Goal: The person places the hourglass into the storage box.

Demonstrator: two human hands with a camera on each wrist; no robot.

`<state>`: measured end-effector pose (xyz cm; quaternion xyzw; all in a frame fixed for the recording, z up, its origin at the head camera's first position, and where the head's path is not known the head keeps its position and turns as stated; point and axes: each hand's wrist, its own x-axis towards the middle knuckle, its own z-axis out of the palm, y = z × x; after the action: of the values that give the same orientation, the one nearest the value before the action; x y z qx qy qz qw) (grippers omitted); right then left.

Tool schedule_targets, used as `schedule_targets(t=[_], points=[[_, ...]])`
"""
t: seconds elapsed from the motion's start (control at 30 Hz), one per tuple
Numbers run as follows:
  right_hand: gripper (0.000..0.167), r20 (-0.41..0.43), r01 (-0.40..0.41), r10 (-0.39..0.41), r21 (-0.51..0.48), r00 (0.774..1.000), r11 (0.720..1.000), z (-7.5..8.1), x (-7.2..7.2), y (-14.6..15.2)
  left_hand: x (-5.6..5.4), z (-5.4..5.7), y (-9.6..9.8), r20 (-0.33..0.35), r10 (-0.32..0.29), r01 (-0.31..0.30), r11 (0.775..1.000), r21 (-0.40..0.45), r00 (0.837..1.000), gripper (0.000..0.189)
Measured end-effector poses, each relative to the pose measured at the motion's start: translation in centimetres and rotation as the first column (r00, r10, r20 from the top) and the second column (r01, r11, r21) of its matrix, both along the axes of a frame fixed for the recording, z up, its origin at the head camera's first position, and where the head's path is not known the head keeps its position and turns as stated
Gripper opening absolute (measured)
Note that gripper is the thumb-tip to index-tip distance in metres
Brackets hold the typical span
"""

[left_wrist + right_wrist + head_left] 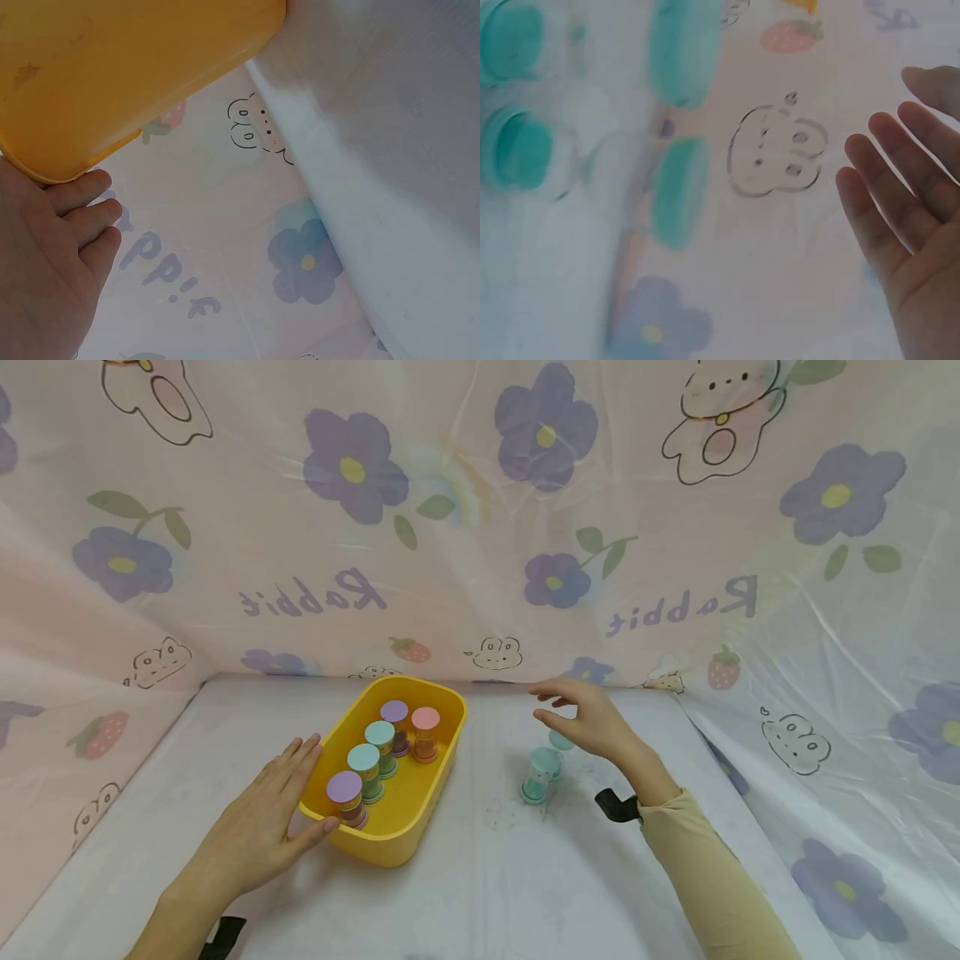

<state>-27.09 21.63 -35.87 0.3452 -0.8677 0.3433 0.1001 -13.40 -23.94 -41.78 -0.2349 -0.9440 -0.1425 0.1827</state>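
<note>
A yellow bin (393, 850) stands on the table with several small sand timers upright in it, among them a purple-capped timer (345, 787), a teal-capped timer (363, 758) and a pink-capped timer (426, 720). Along the bin's left wall lies my left hand (255, 818), fingers extended and thumb at the near rim; its fingertips show right at the bin's edge in the left wrist view. My right hand (592, 720) hovers, fingers loosely bent and holding nothing. Just below it, teal sand timers (536, 787) stand close together; two of them (679, 191) appear blurred in the right wrist view.
The white table (480, 893) runs back to a hanging pink sheet (465, 527) printed with flowers and rabbits. The sheet also encloses the left and right sides. Black straps (618, 806) sit at both wrists.
</note>
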Motion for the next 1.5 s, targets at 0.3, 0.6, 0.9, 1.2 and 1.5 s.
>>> schedule_targets(t=[0.3, 0.6, 0.9, 1.2, 1.5], points=[[0.036, 0.092, 0.085, -0.080, -0.047, 0.993, 0.995, -2.6, 0.8, 3.3, 0.0, -0.1, -0.1, 0.000, 0.005, -0.005, 1.000, -0.004, 1.000, 0.097], [0.044, 0.187, 0.093, -0.088, -0.018, 0.978, 0.996, -4.8, 1.6, 5.1, -0.1, -0.3, 0.0, 0.003, -0.003, 0.003, 1.000, 0.009, 1.000, 0.097], [0.048, 0.215, 0.063, -0.051, -0.047, 0.975, 0.997, -6.5, 1.4, 5.6, -0.1, -0.2, -0.1, -0.001, -0.004, 0.004, 1.000, 0.005, 1.000, 0.097], [0.046, 0.223, 0.069, -0.055, -0.058, 0.973, 0.996, -7.4, 1.1, 5.5, 0.0, -0.2, 0.0, -0.007, -0.003, 0.003, 1.000, 0.009, 1.000, 0.097], [0.046, 0.233, 0.103, -0.082, -0.081, 0.969, 0.991, -7.5, 1.2, 5.1, -0.1, -0.2, -0.1, -0.003, -0.001, 0.001, 1.000, 0.012, 1.000, 0.097]])
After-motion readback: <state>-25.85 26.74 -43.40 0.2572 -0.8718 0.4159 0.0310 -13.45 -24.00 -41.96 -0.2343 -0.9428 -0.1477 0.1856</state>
